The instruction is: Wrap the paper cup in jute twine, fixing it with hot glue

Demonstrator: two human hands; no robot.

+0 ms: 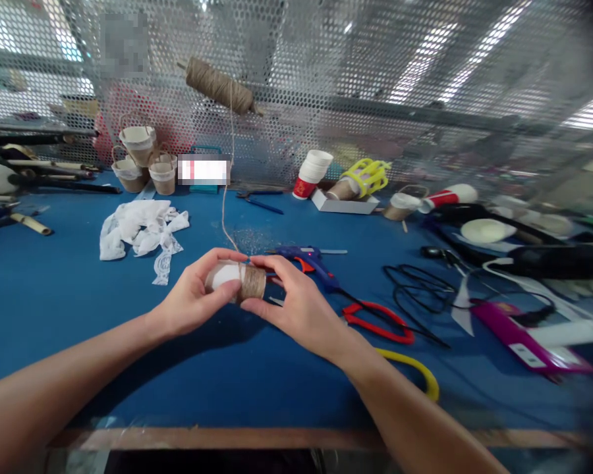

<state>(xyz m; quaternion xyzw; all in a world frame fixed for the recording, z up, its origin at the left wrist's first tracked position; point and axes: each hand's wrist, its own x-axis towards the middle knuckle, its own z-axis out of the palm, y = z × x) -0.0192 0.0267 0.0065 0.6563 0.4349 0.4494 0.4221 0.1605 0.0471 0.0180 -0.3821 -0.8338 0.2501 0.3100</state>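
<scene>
Both hands hold a small paper cup (223, 273) lying on its side, part white and part wound with brown twine (254, 284). My left hand (190, 296) is closed around the white part, thumb across its front. On the twine-wound end, my right hand (299, 306) grips with fingers above and thumb below. A strand of twine (224, 214) runs from the cup up to a large spool (217, 85) hung on the mesh. Just beyond my right hand lies a blue glue gun (321, 266); red-handled scissors (405, 336) are to its right.
White lace (136, 227) is heaped at left, before several twine-covered baskets (163, 176). Stacked cups (313, 171), a white box (346, 203) and pliers (261, 199) stand or lie toward the back. Black cables (415, 289) and a purple power strip (518, 336) occupy the right.
</scene>
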